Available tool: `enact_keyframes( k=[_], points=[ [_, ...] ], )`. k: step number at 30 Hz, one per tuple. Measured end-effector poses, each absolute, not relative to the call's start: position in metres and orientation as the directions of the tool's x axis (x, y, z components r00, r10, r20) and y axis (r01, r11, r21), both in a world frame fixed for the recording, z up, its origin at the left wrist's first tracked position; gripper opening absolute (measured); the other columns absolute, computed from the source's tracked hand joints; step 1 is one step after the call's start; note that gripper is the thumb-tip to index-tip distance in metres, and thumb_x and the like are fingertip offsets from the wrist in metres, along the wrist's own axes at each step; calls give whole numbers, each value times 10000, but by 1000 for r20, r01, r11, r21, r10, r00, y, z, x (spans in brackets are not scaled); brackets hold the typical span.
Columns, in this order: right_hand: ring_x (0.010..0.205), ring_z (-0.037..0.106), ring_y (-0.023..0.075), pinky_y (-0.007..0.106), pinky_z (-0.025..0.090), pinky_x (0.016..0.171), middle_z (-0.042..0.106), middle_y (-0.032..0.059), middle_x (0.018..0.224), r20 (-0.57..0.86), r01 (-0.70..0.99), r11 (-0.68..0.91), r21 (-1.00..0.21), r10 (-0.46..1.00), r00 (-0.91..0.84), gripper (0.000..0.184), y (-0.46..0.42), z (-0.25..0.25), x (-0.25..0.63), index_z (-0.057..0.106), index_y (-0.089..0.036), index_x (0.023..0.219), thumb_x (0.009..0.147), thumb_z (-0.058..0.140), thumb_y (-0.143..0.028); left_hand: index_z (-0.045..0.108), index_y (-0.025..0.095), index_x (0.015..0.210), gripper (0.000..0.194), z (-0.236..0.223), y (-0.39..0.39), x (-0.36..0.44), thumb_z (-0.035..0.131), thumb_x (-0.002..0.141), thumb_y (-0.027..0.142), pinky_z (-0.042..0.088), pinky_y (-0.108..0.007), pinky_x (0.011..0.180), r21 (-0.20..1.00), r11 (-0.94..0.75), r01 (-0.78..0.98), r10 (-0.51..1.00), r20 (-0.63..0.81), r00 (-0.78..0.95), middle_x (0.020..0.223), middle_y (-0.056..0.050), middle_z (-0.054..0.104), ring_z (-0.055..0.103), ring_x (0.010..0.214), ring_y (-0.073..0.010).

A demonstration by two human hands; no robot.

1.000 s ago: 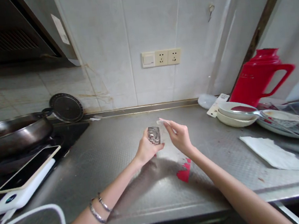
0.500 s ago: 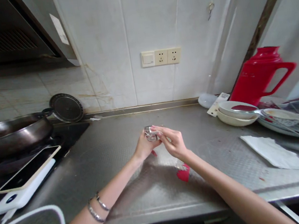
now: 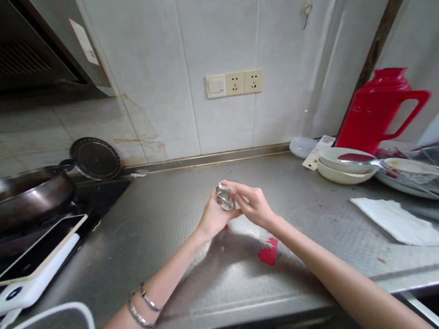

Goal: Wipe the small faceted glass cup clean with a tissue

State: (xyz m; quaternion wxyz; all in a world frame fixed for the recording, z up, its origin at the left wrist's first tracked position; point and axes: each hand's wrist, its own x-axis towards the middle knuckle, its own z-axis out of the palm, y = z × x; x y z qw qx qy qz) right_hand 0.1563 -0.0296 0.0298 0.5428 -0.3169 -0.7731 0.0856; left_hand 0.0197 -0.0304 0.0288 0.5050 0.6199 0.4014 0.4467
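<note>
Two-handed handling of a small box (image 3: 225, 199) above the middle of a steel table (image 3: 160, 204). The box, glossy and patterned, appeared held clear of the surface. The left hand (image 3: 213, 217) clasped it from the left and below, fingers along its side and thumb at its lower edge. The right hand (image 3: 252, 203) met it at the upper right, its fingers drawn narrow in a pinch on that edge; whether any film lay between them was too small to tell.

Relative to one second earlier, when the right hand stood to one side with a pale film in its fingers, the hands had come together; relative to half a second earlier, more of the box's face was exposed. The change brought both hands to bear on one thing, so the handling appeared centred on that upper edge, with the left hand as support.

A red scrap (image 3: 268, 253) lay on the table, nearer the viewer than the hands, and a smaller red piece (image 3: 227, 229) close by the left hand. To the right, a flask (image 3: 374, 109) stood behind stacked bowls (image 3: 344, 174); to the left, a phone (image 3: 42, 250) rested on a power bank (image 3: 33, 283) near a pan (image 3: 25, 198).
</note>
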Motion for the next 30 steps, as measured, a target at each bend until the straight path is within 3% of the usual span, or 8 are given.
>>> enact_keyframes(
  k=[5, 11, 16, 20, 22, 27, 30],
  points=[
    [1232, 549, 213, 424, 470, 1045, 649, 88, 1237, 826, 400, 879, -261, 418, -378, 349, -34, 30, 157, 609, -218, 1224, 952, 393, -186, 582, 162, 1090, 504, 34, -29, 17, 742, 615, 221, 415, -154, 334, 975, -211, 66, 942, 185, 281, 884, -48, 662, 613, 630, -146],
    [1231, 549, 213, 427, 482, 1034, 676, 117, 1183, 844, 365, 922, -127, 293, -448, 322, -40, 32, 155, 610, -176, 1183, 936, 408, -141, 608, 156, 925, 335, 39, -30, 10, 692, 626, 280, 439, -179, 336, 985, -162, 59, 949, 139, 285, 718, -5, 601, 588, 591, -143],
    [1094, 646, 205, 370, 555, 926, 714, 85, 1105, 848, 325, 925, -195, 326, -418, 281, -48, 34, 156, 658, -211, 1086, 947, 415, -185, 588, 148, 865, 379, 36, -26, 6, 743, 590, 358, 424, -190, 349, 994, -100, 42, 950, 83, 300, 666, 8, 574, 556, 557, -131],
    [1015, 684, 218, 367, 554, 905, 726, 73, 1074, 891, 449, 802, -394, 453, -29, 291, -45, 38, 160, 686, -225, 1059, 962, 413, -247, 578, 164, 1027, 539, 28, -21, 11, 808, 562, 311, 439, -195, 412, 981, -147, 128, 961, 111, 254, 754, -6, 624, 567, 576, -122],
    [1021, 682, 229, 369, 551, 904, 722, 72, 1089, 858, 479, 737, -477, 508, 73, 290, -41, 38, 160, 693, -223, 1067, 959, 431, -283, 547, 165, 1077, 627, 20, -19, 14, 834, 527, 259, 473, -227, 460, 970, -174, 171, 971, 139, 197, 843, -30, 648, 592, 609, -136],
    [979, 698, 232, 351, 576, 844, 728, 63, 1073, 768, 461, 711, -531, 633, -93, 300, -33, 29, 154, 696, -227, 1079, 956, 435, -310, 552, 172, 1102, 713, 1, -11, 17, 868, 465, 228, 537, -335, 716, 927, -311, 210, 947, 284, 147, 952, -70, 674, 653, 844, -224],
    [1115, 637, 224, 386, 534, 952, 691, 78, 1163, 811, 451, 787, -422, 550, -200, 309, -34, 24, 150, 655, -228, 1154, 956, 419, -249, 571, 155, 1081, 664, -2, -6, 19, 853, 481, 192, 537, -332, 747, 933, -323, 161, 939, 296, 174, 952, -82, 682, 657, 864, -228]
  ],
)
